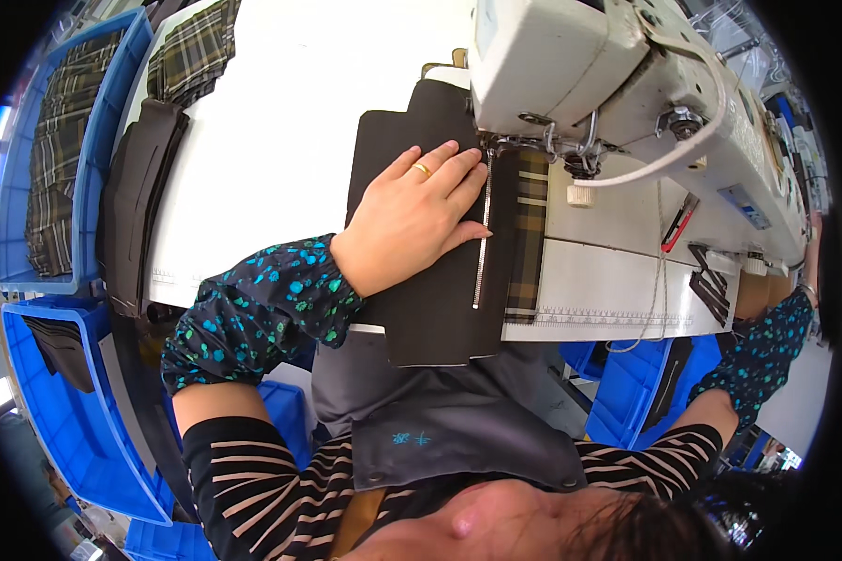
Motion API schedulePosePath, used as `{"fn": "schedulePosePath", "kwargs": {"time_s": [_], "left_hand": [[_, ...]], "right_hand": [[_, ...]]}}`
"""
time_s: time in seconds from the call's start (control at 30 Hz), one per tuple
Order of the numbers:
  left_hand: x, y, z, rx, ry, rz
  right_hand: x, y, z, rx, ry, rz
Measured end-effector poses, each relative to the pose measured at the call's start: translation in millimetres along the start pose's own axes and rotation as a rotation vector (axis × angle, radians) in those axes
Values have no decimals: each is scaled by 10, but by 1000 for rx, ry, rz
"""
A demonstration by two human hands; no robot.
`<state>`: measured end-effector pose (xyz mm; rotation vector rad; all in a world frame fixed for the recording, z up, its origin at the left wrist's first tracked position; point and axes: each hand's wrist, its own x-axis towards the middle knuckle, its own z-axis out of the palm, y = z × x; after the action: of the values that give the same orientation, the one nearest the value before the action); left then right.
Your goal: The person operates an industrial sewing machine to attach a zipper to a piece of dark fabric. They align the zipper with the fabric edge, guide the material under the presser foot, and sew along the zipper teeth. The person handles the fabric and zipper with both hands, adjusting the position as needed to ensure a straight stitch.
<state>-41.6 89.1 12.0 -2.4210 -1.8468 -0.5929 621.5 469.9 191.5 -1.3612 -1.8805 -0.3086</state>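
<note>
My left hand (419,208) lies flat on a black fabric panel (421,327), fingers stretched toward the needle area of a white sewing machine (561,65). Just right of the fingers, a zipper (481,257) with silvery teeth runs lengthwise along the panel, its upper end under the presser foot (492,142). Plaid cloth (529,234) shows along the panel's right side. My right hand (813,254) is at the far right, beside the end of the machine; its fingers are mostly hidden there.
Left of the table, a blue bin (94,168) holds plaid pieces, and a lower blue bin (103,421) holds dark ones. Folded black pieces (140,196) lie on the left edge. A red-handled tool (680,222) and black metal parts (709,285) rest right of the needle.
</note>
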Motion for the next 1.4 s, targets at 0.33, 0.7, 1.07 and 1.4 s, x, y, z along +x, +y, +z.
{"fn": "schedulePosePath", "kwargs": {"time_s": [0.33,0.7,1.07,1.4], "left_hand": [[-19,-13,44,43,13,-14],[-36,-18,74,49,40,-22],[-51,-9,104,73,91,-28],[-45,-23,121,51,77,-28]], "right_hand": [[-1223,150,532,353,302,449],[-466,146,193,153,118,411],[-741,-89,307,193,206,422],[-907,2,440,486,230,399]]}}
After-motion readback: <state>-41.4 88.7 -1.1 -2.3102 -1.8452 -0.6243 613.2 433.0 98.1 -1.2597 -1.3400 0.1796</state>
